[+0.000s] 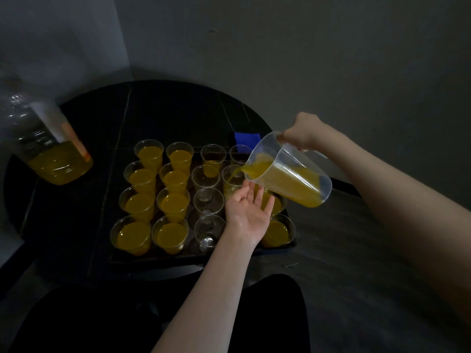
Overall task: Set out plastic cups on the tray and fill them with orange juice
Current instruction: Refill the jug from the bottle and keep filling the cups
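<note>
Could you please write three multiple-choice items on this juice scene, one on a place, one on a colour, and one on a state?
1. Where does the big juice bottle stand?
A. on the tray
B. left of the tray, on the table
C. behind the jug

2. What colour is the cloth beyond the tray?
A. blue
B. red
C. white

3. What is the jug doing?
A. standing upright
B. lying empty
C. tilted, pouring juice

Answers: 1 B, it sits on the dark table at far left. 2 A, it shows bright blue. 3 C, the right hand tips it and a stream leaves the spout.
</note>
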